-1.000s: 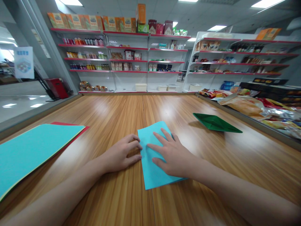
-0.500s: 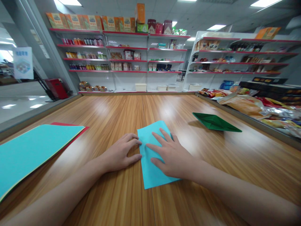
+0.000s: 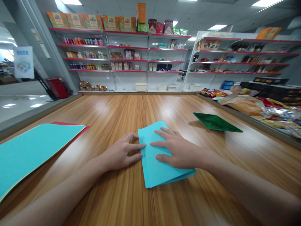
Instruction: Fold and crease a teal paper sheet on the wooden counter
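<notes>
Folded blue paper (image 3: 160,174) is lying on near-middle tabletop (image 3: 117,201), looking light, bendable. Right hand (image 3: 180,150) is resting on top, fingers spread; left hand (image 3: 122,151), half-curled, is touching left edge; neither is gripping. Left edge is suiting pinch.

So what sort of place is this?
Probably a shop, or a room set up like one: shelves hold rows of what look like bottles, orange boxes line part of the top, and bright packets lie heaped beside the wooden table.
</notes>
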Demonstrator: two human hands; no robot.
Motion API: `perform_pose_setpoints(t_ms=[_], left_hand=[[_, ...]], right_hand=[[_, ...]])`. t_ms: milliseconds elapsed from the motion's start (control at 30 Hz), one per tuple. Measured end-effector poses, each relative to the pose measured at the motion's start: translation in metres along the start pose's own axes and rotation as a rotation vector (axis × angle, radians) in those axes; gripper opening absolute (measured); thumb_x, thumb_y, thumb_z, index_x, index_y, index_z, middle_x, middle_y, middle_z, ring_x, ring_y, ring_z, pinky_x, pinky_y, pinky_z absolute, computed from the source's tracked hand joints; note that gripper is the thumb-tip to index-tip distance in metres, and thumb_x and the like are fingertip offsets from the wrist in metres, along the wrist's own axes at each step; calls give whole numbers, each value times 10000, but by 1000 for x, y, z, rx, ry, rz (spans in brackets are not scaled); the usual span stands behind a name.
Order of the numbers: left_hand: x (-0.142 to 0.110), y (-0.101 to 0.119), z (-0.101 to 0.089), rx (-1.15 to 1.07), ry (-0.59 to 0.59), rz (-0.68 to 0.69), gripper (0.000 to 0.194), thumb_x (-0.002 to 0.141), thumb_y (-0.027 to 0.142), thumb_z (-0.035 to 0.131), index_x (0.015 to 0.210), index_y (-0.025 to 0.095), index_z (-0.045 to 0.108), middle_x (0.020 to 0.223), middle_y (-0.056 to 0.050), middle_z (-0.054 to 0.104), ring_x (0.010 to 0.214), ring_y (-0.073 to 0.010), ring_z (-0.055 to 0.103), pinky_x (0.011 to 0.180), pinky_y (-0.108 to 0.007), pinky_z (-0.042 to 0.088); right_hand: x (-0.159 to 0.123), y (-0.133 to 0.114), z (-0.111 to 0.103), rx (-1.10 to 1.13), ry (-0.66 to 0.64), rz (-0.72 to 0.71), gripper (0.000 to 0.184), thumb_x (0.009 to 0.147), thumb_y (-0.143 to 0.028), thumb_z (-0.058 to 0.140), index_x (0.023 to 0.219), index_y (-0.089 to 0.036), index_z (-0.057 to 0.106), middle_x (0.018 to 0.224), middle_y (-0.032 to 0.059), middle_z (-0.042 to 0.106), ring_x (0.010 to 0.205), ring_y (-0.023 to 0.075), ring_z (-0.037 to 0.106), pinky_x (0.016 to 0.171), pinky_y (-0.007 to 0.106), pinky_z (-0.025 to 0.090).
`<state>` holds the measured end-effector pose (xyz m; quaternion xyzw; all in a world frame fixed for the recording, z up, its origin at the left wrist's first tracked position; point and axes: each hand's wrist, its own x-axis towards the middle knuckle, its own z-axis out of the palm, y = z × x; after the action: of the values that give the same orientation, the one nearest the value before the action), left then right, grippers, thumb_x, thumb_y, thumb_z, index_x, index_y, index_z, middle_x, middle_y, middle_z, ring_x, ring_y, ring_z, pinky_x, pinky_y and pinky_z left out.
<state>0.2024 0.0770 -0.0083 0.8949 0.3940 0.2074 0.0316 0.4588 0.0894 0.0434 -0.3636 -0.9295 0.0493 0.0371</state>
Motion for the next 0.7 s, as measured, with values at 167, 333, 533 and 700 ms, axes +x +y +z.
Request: perform_pose_setpoints(t_ms=[167,333,533,700], left_hand=[[0,-2,1,-15,12,4,366,881,419,533,1211,281,611,1251,-104,445,1182,-253,463,1002,-435,407],[0,-1,1,-7,3,-12,382,882,436,523,1213,266,610,1265,-111,442,1195,-256,455,1014,-436,394],[1,0,-3,-75,21,4,449,866,415,553,1277,233,539,1243,-111,489,1172,-251,471,1002,-426,409],[1,-1,-3,-83,15,-14,441,853,402,573,1247,210,525,1247,-93,503,1189,-226,458,1027,-392,387]], right_hand=[[2,9,-1,38,-21,-66,520,820,-561,545,1294,-348,536,1523,37,218,1402,373,55,1099,570,113],[2,7,5,24,-21,-45,525,811,-543,563,1300,-357,526,1520,46,226,1404,375,26,1097,575,117],[2,5,5,8,-18,-56,543,805,-534,573,1314,-354,512,1522,50,218,1398,393,30,1090,587,112],[2,3,7,-5,-23,-52,553,802,-543,570,1319,-358,503,1523,42,219,1397,396,18,1083,604,104]])
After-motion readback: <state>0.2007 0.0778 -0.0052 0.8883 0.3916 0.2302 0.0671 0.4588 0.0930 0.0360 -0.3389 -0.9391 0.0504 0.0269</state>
